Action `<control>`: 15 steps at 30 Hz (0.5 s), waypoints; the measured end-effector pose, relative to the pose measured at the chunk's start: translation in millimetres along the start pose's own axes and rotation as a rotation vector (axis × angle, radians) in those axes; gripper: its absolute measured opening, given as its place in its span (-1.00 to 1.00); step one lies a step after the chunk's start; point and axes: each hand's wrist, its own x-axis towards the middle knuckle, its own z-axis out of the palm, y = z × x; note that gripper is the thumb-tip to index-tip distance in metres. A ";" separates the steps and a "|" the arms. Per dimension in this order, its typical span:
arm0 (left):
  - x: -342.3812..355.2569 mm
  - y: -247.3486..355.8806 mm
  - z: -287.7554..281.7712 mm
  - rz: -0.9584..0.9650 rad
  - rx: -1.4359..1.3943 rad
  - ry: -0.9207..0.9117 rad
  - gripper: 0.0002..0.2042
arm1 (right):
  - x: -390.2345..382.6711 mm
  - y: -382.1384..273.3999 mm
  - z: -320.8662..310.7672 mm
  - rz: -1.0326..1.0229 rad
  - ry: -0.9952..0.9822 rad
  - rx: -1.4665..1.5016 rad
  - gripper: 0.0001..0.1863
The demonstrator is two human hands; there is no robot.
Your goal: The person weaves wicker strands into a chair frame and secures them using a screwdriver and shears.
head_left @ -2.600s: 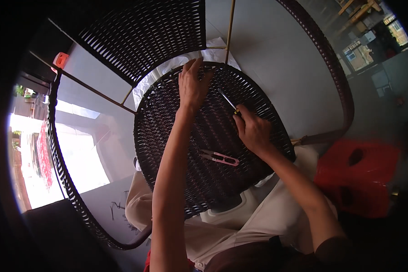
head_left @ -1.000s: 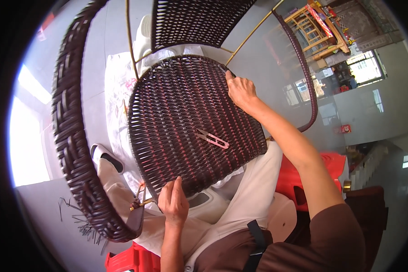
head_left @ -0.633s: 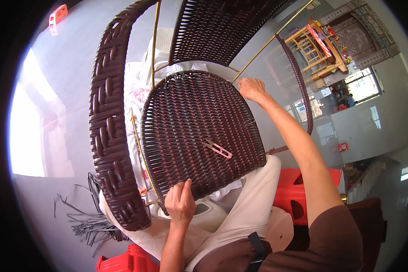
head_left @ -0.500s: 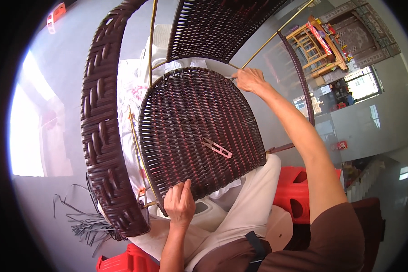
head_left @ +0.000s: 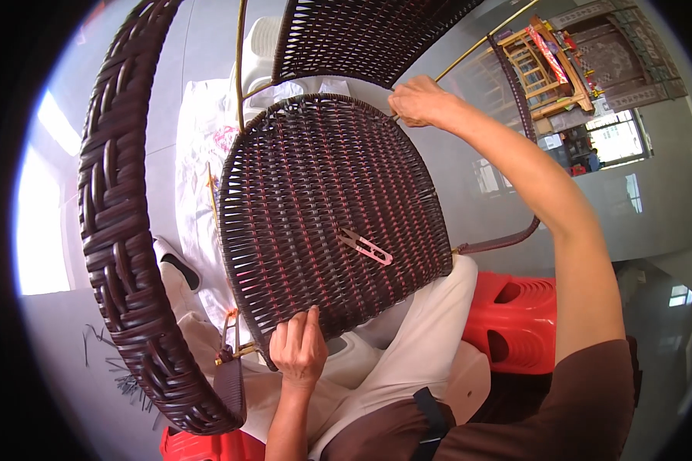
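A dark brown woven chair fills the middle of the view, its seat [head_left: 315, 177] in front of me and its backrest [head_left: 361, 38] beyond. My left hand [head_left: 298, 350] is closed over the near edge of the seat, left of the middle. At the far right corner of the seat, my right hand [head_left: 417, 101] is closed around the chair's frame, where a thin gold rod [head_left: 488, 40] runs out; the fingertips are partly hidden. Pink-handled thread snips [head_left: 367, 247] lie on the weave, touched by neither hand. The broad braided armrest [head_left: 115, 207] curves along the left.
Red plastic stools stand at the right [head_left: 507, 323] and lower left [head_left: 207, 444]. White cloth [head_left: 200, 154] lies under the chair's left side, near a shoe [head_left: 178, 265]. Loose dark strips [head_left: 131, 384] lie on the floor. Wooden furniture [head_left: 542, 69] stands far right.
The chair has turned and shifted: its left armrest swung left and toward me, and the seat moved slightly left. My right hand moved a little up with it. The snips stayed on the seat.
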 end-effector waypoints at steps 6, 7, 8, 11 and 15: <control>-0.2 0.2 1.1 -0.006 -0.001 0.009 -0.80 | -4.3 -2.1 -16.5 -0.081 0.000 -0.016 -0.98; 0.1 0.9 1.2 -0.004 -0.002 0.014 -0.80 | -8.0 -2.1 -16.5 -0.090 0.104 0.012 -0.94; 0.6 1.4 0.1 -0.006 -0.002 0.011 -0.80 | -9.6 -4.8 -23.5 -0.049 0.042 -0.003 -0.96; 1.2 3.0 -1.8 -0.031 -0.020 -0.021 -0.81 | -9.3 -5.1 -21.2 -0.033 0.034 -0.019 -0.96; 0.6 1.5 -0.2 -0.016 -0.003 -0.008 -0.81 | -6.6 -8.2 -16.7 -0.051 0.007 -0.063 -0.91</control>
